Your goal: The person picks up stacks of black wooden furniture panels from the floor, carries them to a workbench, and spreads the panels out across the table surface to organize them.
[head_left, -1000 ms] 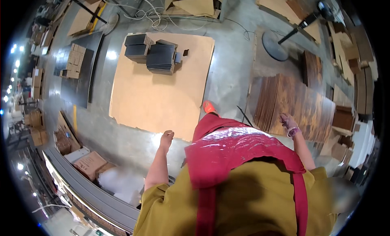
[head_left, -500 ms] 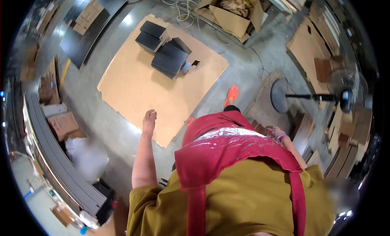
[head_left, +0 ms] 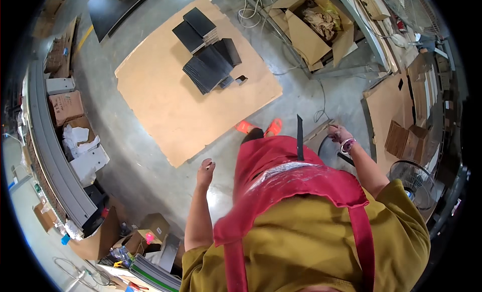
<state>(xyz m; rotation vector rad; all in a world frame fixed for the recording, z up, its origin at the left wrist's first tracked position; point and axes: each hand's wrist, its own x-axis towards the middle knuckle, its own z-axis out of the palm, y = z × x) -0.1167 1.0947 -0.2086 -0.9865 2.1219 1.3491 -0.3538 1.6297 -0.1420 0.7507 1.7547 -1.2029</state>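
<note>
My left hand (head_left: 205, 172) hangs beside the cardboard sheet (head_left: 150, 116), above the concrete floor, with its fingers curled in. Whether something small sits in that curl I cannot make out. My right hand (head_left: 340, 134), a bracelet at its wrist, is held out past the red apron (head_left: 271, 154); its fingers are loosely bent and apart, with nothing visible in them. On the cardboard sheet stand stacks of black panels (head_left: 207, 68), away from both hands. A narrow black strip (head_left: 300, 136) sticks up at the front of the apron.
An open carton (head_left: 296, 33) with crumpled paper stands at the far right. Close to my right hand are a round fan base (head_left: 331, 151) and a fan cage (head_left: 412, 184). Cables (head_left: 251, 11) lie on the floor. A grey bench edge (head_left: 47, 146) runs along the left.
The view has shifted and turned. My right hand has moved forward, away from the apron's side. Both orange shoes now show side by side near the cardboard sheet. The black panels have stayed on the sheet.
</note>
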